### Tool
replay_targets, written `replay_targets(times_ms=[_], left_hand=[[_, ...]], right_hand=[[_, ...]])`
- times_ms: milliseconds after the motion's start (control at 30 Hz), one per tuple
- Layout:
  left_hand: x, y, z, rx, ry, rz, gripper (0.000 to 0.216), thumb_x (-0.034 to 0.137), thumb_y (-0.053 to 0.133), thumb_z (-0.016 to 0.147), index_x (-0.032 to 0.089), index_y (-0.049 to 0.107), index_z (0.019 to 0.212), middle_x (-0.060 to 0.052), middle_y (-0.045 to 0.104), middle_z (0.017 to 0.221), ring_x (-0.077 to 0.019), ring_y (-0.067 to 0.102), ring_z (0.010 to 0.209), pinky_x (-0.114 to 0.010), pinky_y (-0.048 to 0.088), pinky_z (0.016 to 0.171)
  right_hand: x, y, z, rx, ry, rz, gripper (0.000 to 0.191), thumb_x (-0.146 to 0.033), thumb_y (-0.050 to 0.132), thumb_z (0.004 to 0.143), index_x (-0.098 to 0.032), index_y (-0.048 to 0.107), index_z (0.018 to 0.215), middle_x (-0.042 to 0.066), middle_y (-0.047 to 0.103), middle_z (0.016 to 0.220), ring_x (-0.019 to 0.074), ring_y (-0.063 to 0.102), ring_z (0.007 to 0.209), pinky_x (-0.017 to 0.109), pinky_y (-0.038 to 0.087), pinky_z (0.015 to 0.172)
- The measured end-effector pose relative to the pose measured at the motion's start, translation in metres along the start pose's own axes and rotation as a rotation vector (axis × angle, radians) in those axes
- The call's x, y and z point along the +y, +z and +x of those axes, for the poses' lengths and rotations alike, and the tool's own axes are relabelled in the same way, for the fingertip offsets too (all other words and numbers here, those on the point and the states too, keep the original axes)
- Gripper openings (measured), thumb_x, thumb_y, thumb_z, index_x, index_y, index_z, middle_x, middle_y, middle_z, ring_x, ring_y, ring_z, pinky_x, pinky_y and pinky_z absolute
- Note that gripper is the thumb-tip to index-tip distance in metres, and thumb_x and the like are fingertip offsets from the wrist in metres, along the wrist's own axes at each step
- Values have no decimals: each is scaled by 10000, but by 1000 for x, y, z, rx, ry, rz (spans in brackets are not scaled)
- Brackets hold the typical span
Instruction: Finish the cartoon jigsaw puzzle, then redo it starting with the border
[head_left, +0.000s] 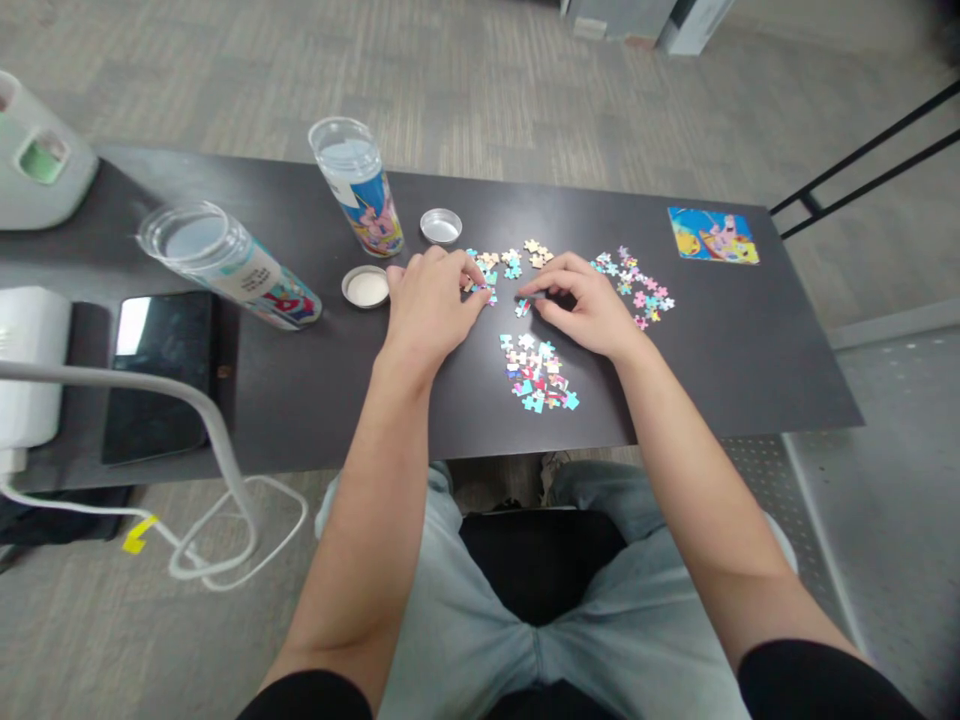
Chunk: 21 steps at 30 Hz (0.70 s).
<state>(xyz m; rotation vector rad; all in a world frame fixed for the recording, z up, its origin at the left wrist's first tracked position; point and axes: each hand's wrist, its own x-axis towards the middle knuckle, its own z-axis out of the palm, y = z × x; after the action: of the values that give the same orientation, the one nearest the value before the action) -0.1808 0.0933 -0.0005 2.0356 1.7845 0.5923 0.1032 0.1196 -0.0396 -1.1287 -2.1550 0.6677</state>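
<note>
Small jigsaw pieces lie in clusters on a dark table (720,350): one pile near me (538,375), one at the back (517,258), one to the right (637,285). My left hand (431,300) rests on the table with its fingertips pinched on a few joined pieces (484,292). My right hand (585,305) has curled fingers pinching a single piece (523,307) against the table. The two hands are a few centimetres apart.
A picture card (712,235) lies at the far right. An upright clear tube (358,187) and a tube lying on its side (225,262) are on the left, with two round lids (366,287) (441,226). A dark tablet (159,370) and white devices sit at the left.
</note>
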Motion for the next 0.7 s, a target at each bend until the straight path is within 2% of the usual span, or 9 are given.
replay_targets(times_ms=[67, 167, 233, 300, 400, 500, 600, 700], left_hand=[[1, -3, 1, -16, -20, -3, 109, 320, 873, 1131, 281, 810, 1211, -128, 858, 1372, -454, 749, 1406, -744, 483, 1309], [5, -3, 1, -30, -55, 5, 190, 344, 907, 1122, 276, 789, 1255, -143, 851, 1431, -467, 753, 1426, -758, 476, 1333], [8, 0, 2, -11, -68, 12, 224, 361, 928, 1113, 274, 776, 1253, -148, 850, 1447, -479, 752, 1442, -770, 471, 1347], [11, 6, 2, 22, -73, 12, 272, 396, 955, 1098, 271, 764, 1246, -156, 846, 1453, -499, 745, 1461, -781, 467, 1350], [10, 13, 3, 73, -71, -10, 236, 412, 911, 1129, 279, 755, 1246, -156, 835, 1435, -507, 740, 1455, -780, 479, 1324], [4, 13, 3, 84, -67, -32, 92, 328, 789, 1189, 293, 760, 1269, -147, 828, 1395, -474, 742, 1414, -764, 483, 1311], [-4, 7, 3, 43, -83, -38, 106, 312, 787, 1191, 288, 772, 1293, -156, 819, 1417, -459, 735, 1401, -756, 467, 1325], [-8, -1, 2, 9, -101, -35, 183, 334, 874, 1154, 287, 781, 1304, -154, 821, 1453, -459, 743, 1406, -751, 458, 1336]], right_hand=[[-2, -1, 0, 8, 14, 13, 162, -367, 842, 1057, -358, 975, 1149, 102, 836, 1260, 353, 800, 1173, 613, 708, 1134], [-7, -3, 0, -33, -36, 54, 93, -432, 896, 1063, -372, 966, 1076, 100, 830, 1238, 371, 809, 1237, 641, 681, 1218], [-9, -4, 0, -88, -54, 84, 121, -505, 950, 1046, -387, 971, 1061, 92, 834, 1238, 379, 814, 1243, 655, 670, 1252], [-10, -4, 0, -100, -24, 100, 187, -572, 969, 1036, -399, 982, 1107, 88, 842, 1238, 368, 802, 1185, 637, 696, 1190], [-9, -1, -2, -33, 13, 73, 285, -573, 876, 1116, -401, 993, 1310, 101, 832, 1303, 352, 770, 1165, 605, 716, 1120], [-9, 3, -3, -42, -33, -60, 354, -472, 762, 1204, -433, 986, 1475, 123, 789, 1365, 388, 746, 1294, 682, 658, 1259], [-10, 7, -6, -75, -69, -197, 357, -469, 759, 1224, -461, 994, 1493, 145, 779, 1377, 440, 719, 1326, 778, 591, 1311], [-11, 5, -19, -11, -64, -289, 348, -526, 738, 1255, -460, 1004, 1470, 143, 792, 1384, 440, 711, 1276, 781, 584, 1275]])
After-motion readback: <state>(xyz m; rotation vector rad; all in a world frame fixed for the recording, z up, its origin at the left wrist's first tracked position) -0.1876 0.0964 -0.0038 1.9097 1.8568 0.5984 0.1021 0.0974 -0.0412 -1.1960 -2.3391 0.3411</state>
